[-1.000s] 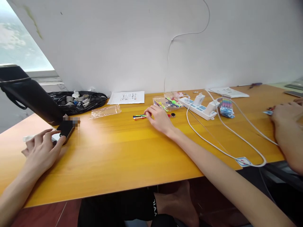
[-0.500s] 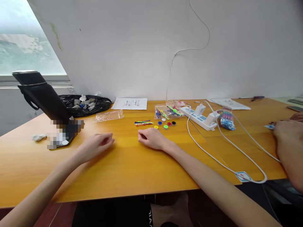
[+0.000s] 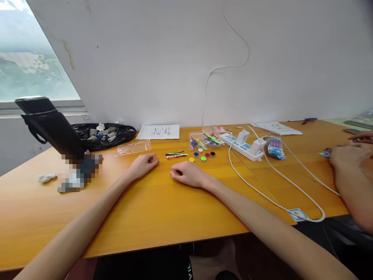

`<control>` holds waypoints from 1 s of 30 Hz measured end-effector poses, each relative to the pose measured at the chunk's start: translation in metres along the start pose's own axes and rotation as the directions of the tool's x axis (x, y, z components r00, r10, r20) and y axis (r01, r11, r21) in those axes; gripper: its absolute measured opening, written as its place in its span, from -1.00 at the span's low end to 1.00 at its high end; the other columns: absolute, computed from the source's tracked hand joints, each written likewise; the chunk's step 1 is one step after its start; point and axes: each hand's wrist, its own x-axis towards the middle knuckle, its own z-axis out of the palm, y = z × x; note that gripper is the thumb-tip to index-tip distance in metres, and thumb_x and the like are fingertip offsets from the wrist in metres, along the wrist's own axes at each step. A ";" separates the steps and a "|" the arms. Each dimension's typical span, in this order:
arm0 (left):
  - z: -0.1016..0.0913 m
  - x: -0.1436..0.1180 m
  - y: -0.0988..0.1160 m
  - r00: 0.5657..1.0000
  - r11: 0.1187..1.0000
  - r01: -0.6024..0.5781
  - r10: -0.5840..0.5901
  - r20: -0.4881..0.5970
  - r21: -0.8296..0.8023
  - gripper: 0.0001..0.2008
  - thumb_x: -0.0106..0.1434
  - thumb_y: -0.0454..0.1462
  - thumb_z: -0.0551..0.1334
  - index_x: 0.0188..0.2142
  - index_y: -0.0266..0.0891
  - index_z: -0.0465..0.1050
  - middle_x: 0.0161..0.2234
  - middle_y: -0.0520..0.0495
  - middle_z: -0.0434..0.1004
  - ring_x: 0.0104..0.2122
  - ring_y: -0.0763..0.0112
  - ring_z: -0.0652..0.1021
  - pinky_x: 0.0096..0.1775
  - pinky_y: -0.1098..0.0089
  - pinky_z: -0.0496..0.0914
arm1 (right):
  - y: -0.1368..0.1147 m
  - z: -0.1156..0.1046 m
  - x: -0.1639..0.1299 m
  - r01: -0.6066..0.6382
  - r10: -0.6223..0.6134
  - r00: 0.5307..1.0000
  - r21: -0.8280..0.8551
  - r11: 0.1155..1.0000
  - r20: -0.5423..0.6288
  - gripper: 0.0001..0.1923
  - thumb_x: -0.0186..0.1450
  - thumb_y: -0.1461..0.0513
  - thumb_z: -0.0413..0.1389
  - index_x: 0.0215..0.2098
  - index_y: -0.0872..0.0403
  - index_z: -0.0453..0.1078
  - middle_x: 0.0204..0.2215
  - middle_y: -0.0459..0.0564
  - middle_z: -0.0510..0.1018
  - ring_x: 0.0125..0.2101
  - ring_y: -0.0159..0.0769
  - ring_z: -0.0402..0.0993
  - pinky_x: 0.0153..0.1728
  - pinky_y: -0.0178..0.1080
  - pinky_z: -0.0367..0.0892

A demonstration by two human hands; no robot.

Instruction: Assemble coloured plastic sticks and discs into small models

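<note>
My left hand [image 3: 143, 165] rests loosely curled on the wooden table, and nothing shows in its fingers. Just right of it lies a small bundle of thin coloured plastic sticks [image 3: 176, 154], untouched. My right hand [image 3: 187, 173] lies on the table below the sticks, its fingers curled in with nothing visible in them. Beyond my right hand sit several small round coloured pieces, among them a yellow disc [image 3: 191, 160], a green disc [image 3: 203, 159] and a black disc [image 3: 212, 154]. Behind them is a clear bag of coloured plastic parts [image 3: 201, 141].
A black bottle [image 3: 54, 126] stands at left before a black plastic bag [image 3: 122, 134] of scraps. An empty clear wrapper [image 3: 133, 147] lies near my left hand. At right are a white power strip [image 3: 243, 147], loose cables and another person's hand [image 3: 346, 157].
My left hand has moved right and away from me, toward the sticks and closer to my right hand. My right hand stays nearly in place. The camera view has shifted slightly.
</note>
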 end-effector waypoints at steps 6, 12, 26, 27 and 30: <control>-0.005 -0.008 0.015 0.997 0.999 -0.006 0.002 0.079 0.048 -0.81 0.28 -0.12 0.07 -0.37 -0.15 0.29 -0.49 0.06 0.42 -0.49 0.37 0.40 -0.42 0.41 0.12 | 0.000 0.000 0.000 0.002 -0.002 1.000 0.027 1.000 0.000 -0.66 0.35 0.19 0.03 -0.57 0.09 0.17 -0.61 -0.17 0.30 -0.55 -0.45 0.11 -0.46 -0.33 -0.06; -0.007 -0.009 0.019 0.996 0.997 -0.010 0.003 0.087 0.075 -0.81 0.30 -0.12 0.05 -0.37 -0.15 0.27 -0.48 0.04 0.44 -0.50 0.35 0.41 -0.42 0.40 0.11 | 0.000 -0.001 0.000 -0.009 0.009 1.000 0.029 1.000 0.009 -0.66 0.36 0.20 0.03 -0.57 0.10 0.20 -0.60 -0.16 0.32 -0.55 -0.45 0.12 -0.46 -0.33 -0.06; -0.008 -0.010 0.019 0.997 0.999 -0.009 0.006 0.080 0.038 -0.81 0.30 -0.13 0.04 -0.35 -0.16 0.29 -0.47 0.02 0.45 -0.50 0.35 0.41 -0.44 0.39 0.12 | 0.001 0.001 0.004 -0.010 0.009 1.000 0.046 0.999 0.012 -0.67 0.38 0.19 0.03 -0.55 0.10 0.22 -0.59 -0.15 0.35 -0.54 -0.43 0.14 -0.45 -0.32 -0.06; -0.008 -0.010 0.018 0.997 0.999 -0.012 0.009 0.079 0.040 -0.81 0.31 -0.13 0.04 -0.35 -0.16 0.29 -0.46 0.02 0.45 -0.50 0.35 0.42 -0.43 0.39 0.13 | 0.002 0.002 0.004 -0.012 0.012 1.000 0.046 0.999 0.015 -0.66 0.38 0.19 0.04 -0.55 0.10 0.22 -0.59 -0.15 0.34 -0.54 -0.43 0.14 -0.45 -0.32 -0.06; -0.007 -0.009 0.016 0.996 0.999 -0.020 0.017 0.087 0.039 -0.81 0.32 -0.13 0.04 -0.33 -0.15 0.30 -0.45 0.02 0.47 -0.48 0.34 0.44 -0.42 0.40 0.13 | 0.003 0.003 0.005 -0.022 0.021 1.000 0.050 0.999 0.016 -0.65 0.38 0.19 0.03 -0.56 0.09 0.20 -0.60 -0.16 0.33 -0.55 -0.44 0.13 -0.45 -0.32 -0.06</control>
